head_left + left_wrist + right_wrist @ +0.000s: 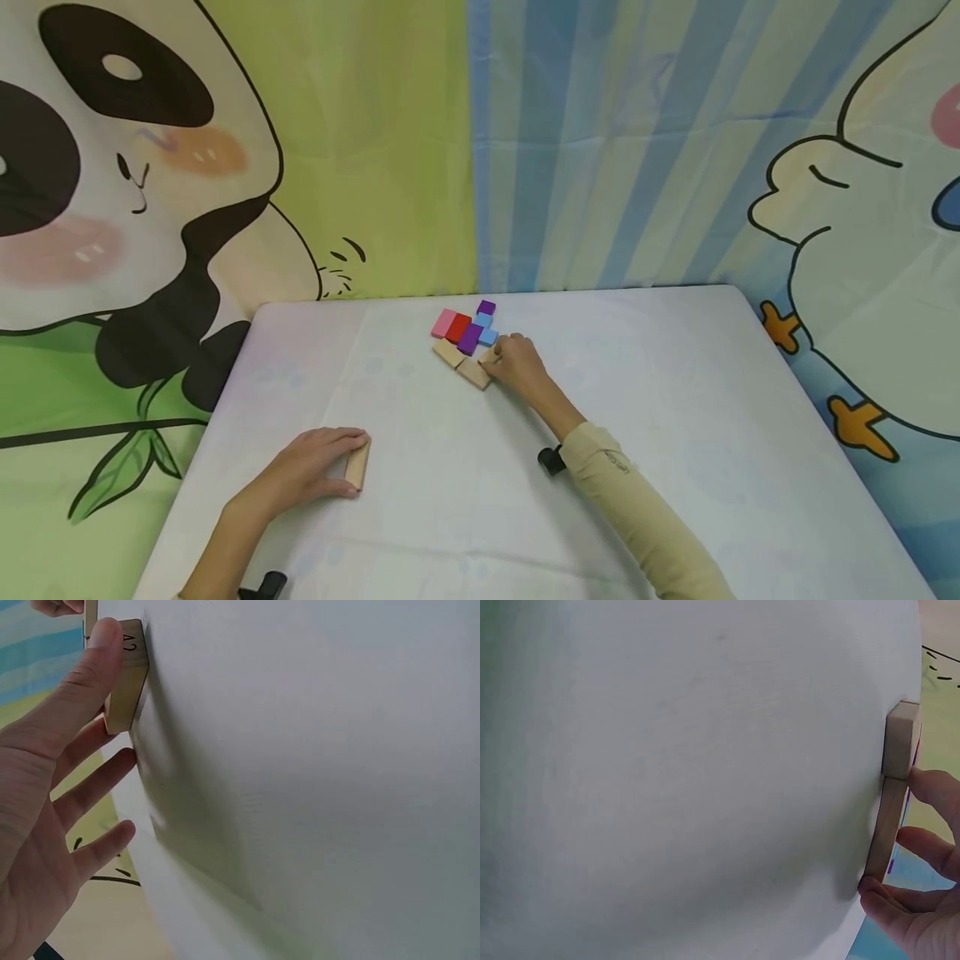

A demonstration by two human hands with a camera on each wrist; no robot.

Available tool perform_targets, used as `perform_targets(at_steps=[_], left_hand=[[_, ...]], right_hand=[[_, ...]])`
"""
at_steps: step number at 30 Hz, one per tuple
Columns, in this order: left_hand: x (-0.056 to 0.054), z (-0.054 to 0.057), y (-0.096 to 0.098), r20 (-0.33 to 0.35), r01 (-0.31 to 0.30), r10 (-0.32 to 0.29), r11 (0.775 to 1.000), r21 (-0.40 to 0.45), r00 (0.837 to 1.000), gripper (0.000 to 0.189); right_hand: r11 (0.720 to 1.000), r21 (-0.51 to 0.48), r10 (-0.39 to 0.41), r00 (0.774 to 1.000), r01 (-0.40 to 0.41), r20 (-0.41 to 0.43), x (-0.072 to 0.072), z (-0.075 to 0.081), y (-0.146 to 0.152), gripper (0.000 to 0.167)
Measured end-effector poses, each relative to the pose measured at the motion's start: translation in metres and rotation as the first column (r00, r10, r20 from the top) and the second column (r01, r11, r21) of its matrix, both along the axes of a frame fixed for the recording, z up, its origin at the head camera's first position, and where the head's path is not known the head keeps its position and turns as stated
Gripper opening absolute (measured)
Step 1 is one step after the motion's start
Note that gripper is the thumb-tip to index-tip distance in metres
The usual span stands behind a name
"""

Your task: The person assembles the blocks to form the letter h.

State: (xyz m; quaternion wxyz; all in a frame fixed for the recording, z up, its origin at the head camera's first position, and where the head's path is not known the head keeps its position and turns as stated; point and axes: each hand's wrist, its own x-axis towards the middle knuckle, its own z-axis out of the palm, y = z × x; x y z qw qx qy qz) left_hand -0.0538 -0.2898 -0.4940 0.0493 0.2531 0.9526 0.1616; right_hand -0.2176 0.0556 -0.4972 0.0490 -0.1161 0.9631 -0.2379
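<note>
Near the left front of the table, my left hand (307, 468) pinches a plain wooden block (357, 465) between thumb and fingers. Dark markings show on that block's end (133, 641) in the left wrist view. At the back middle my right hand (522, 367) grips another wooden block (489, 356), its fingertips along the piece (886, 829) in the right wrist view. Two more wooden blocks (473, 374) lie end to end beside it. Behind them sit a pink block (443, 322), a red block (458, 327), a purple block (470, 339) and small blue blocks (487, 337).
A small purple block (487, 307) lies at the back of the cluster, close to the far edge of the white table (637, 375). Printed curtains (390, 150) with a panda and a bird hang behind and beside the table.
</note>
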Motion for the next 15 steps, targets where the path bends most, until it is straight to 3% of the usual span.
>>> perform_targets(at_steps=[5,11,15], left_hand=[[0.000,-0.001,-0.001,0.023,-0.003,0.003,1.000,0.001,1.000,0.074],[-0.001,-0.003,-0.001,0.015,0.001,-0.001,1.000,-0.011,1.000,0.074],[-0.001,-0.004,-0.001,0.009,-0.017,0.017,1.000,-0.023,1.000,0.075]], right_hand=[[1.000,-0.023,-0.007,1.000,0.007,-0.009,0.004,-0.002,0.002,0.038],[1.000,-0.015,0.020,0.993,-0.022,-0.115,0.006,-0.010,0.005,0.037],[0.999,-0.002,0.033,0.991,-0.034,-0.126,0.004,-0.014,0.010,0.039]])
